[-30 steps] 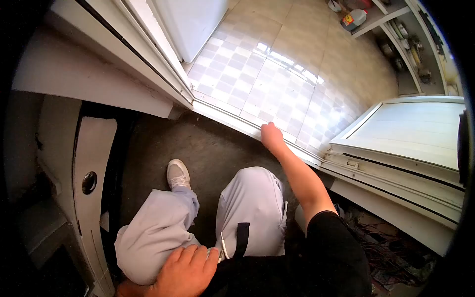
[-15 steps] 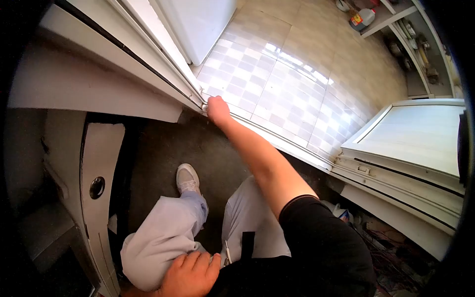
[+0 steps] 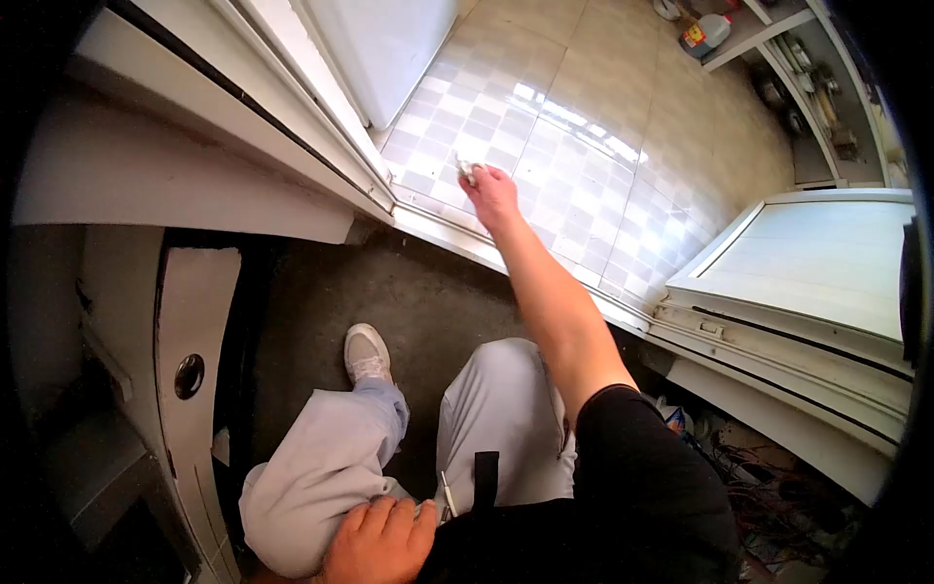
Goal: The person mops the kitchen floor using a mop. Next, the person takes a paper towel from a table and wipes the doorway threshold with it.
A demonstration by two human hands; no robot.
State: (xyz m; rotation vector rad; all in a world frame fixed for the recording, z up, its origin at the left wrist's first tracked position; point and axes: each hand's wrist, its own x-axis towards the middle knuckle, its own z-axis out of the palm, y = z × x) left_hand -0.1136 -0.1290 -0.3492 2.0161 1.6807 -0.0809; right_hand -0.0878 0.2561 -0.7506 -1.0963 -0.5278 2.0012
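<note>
My right hand (image 3: 491,198) is stretched out over the checkered floor tiles (image 3: 564,200), just beyond the white door track (image 3: 448,234). Its fingers are closed on a small crumpled whitish piece (image 3: 468,173), perhaps a cloth or tissue. Resting on my lap at the bottom, my left hand (image 3: 381,541) lies flat on the light grey trousers (image 3: 316,467) with its fingers loosely spread and nothing in it.
A white door panel (image 3: 808,258) stands at the right and a white frame (image 3: 282,107) at the left. Shelves (image 3: 808,88) and a jug (image 3: 704,35) are at the upper right. Cables (image 3: 778,496) lie at the lower right; my shoe (image 3: 368,352) is on dark floor.
My right hand first moved left along the track to its corner, then up and right onto the tiles, where the whitish piece now shows in its fingers. My left hand has stayed on my lap.
</note>
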